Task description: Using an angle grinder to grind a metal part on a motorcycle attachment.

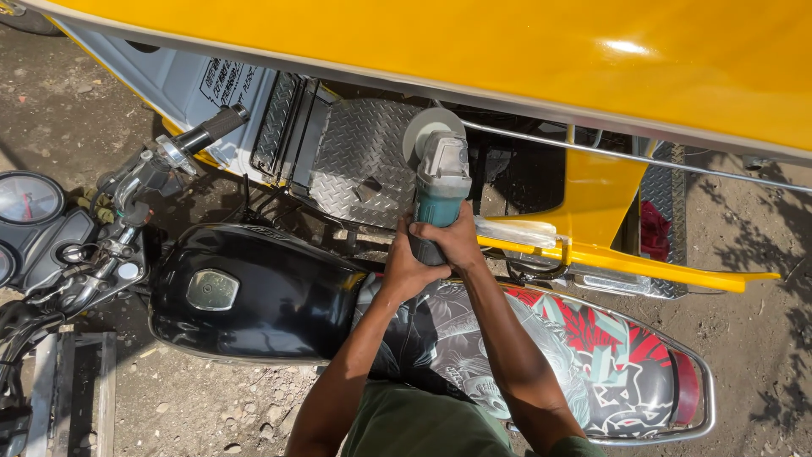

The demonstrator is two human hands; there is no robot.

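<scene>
- Nearest the camera, the printed seat [584,355] of the motorcycle runs under both forearms, grey, red and teal, with a chrome rail round its rear end.
- The left hand [404,269] and the right hand [461,244] are together, both wrapped round the rear grip of 1 teal angle grinder [440,190].
- The grinder is held out over the gap between the bike and the yellow sidecar [592,203], its disc [427,129] just above the checker-plate step [359,165].
- To the left, the black fuel tank [254,292] and handlebar [182,144] sit near the tool's line.
- Farthest, the yellow roof panel [507,51] overhangs everything.
- Risk, as I judge it: both palms sit on 1 short grip with bare skin, so a disc catching on the ridged plate could kick the tool toward the tank or the painted yellow panel; sparks near the tank filler cap [212,289] would be a further hazard.
</scene>
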